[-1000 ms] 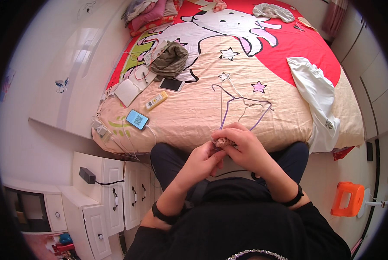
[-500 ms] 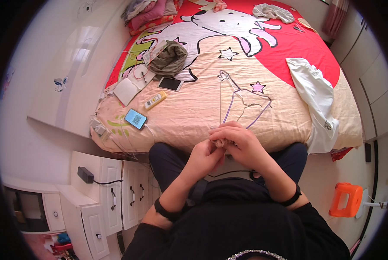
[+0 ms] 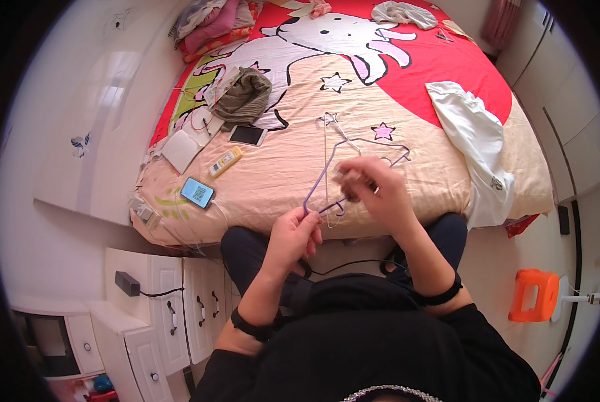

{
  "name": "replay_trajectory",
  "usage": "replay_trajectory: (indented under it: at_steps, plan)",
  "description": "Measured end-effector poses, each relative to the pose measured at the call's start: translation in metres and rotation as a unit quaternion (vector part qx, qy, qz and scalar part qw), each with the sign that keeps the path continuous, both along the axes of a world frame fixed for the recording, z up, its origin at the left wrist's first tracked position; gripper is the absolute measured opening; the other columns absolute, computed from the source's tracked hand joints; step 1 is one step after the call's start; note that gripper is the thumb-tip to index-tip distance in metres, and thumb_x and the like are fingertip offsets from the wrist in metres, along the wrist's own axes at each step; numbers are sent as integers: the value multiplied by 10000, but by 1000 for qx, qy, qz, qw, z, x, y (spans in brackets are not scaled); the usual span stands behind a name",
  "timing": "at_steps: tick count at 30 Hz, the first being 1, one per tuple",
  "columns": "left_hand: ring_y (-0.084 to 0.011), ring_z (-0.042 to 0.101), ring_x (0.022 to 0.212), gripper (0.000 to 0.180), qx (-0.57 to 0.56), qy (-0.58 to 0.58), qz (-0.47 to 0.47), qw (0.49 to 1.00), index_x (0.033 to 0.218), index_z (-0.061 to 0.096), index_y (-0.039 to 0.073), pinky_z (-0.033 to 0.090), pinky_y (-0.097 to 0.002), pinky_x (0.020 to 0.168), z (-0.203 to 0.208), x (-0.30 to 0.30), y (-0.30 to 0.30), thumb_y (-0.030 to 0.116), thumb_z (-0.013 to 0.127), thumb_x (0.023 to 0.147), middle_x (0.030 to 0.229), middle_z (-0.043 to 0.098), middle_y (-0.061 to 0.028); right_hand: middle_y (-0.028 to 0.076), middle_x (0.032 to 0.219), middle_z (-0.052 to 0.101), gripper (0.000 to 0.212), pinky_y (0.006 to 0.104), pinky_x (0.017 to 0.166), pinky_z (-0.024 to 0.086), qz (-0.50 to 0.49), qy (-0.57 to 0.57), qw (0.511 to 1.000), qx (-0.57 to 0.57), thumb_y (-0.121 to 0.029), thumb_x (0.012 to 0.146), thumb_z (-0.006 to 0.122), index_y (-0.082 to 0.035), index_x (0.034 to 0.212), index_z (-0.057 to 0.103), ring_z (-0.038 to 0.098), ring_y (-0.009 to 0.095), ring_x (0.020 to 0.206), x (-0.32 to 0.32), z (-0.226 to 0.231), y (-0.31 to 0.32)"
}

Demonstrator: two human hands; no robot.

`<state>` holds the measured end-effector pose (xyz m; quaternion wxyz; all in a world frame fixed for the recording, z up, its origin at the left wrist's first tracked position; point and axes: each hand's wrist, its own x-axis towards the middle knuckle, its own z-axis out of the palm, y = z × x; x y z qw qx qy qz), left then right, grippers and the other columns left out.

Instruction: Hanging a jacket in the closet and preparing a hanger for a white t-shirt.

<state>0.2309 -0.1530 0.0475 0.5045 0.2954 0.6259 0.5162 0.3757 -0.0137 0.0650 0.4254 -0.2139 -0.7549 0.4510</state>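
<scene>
A thin purple clothes hanger (image 3: 321,175) lies at the bed's near edge, with a second, white wire hanger (image 3: 340,127) partly under it. At the purple hanger's lower left corner, my left hand (image 3: 290,240) is closed, thumb and forefinger pinched on the corner. My right hand (image 3: 383,191) is raised over the hanger's right part and hides some of it. Between its fingers is a small brown bundle (image 3: 351,186), smeared by motion, so its kind is unclear. A dark hook shows below the right hand.
On the bed (image 3: 280,194) to the left lie a lit phone (image 3: 198,193), a yellow bottle (image 3: 225,162), a white phone (image 3: 248,136), an open notebook (image 3: 181,151) and an olive cloth (image 3: 245,100). White garment (image 3: 471,141) on the right; orange stool (image 3: 533,295) on the floor.
My hands, together around the brown bundle before, are apart now. The right has lifted forward with the bundle; the left has moved to the purple hanger's corner. The whole view has shifted slightly.
</scene>
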Motion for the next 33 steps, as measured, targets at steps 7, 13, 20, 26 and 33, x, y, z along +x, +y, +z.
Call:
replay_trajectory:
  at_steps: [7,13,20,26,33]
  plan:
    - [-74,490,423,214,-11,78,5,997,900,589,26,354,-189,366,-7,5,7,194,471,960,609,580,-49,86,894,643,219,352,785,493,96,-89,970,203,-55,758,576,-58,971,629,609,266,888,-5,-28,-29]
    - [-67,472,397,195,-20,93,-14,995,868,590,14,342,-185,361,-6,12,10,164,488,940,586,571,-38,91,864,651,148,380,715,494,36,-204,966,154,-53,783,582,-50,923,628,612,287,826,-1,-36,-18]
    - [-67,470,383,213,-20,54,26,998,867,577,4,330,-186,337,-10,9,13,184,494,947,583,573,-46,120,818,645,174,377,701,493,61,-123,990,42,-75,789,615,-48,957,652,622,295,787,8,-44,6]
    - [-71,463,366,221,-20,82,30,996,848,568,10,324,-189,320,-11,3,16,195,492,943,577,575,-53,95,827,642,197,364,738,485,41,-213,959,181,-15,733,554,-48,904,644,615,280,824,7,-69,25]
    - [-71,451,353,228,-34,69,32,997,831,552,29,316,-194,309,-13,-16,10,209,475,947,552,555,-41,74,784,635,167,377,747,474,-35,-321,937,137,11,717,531,-81,795,646,609,287,848,31,-133,93]
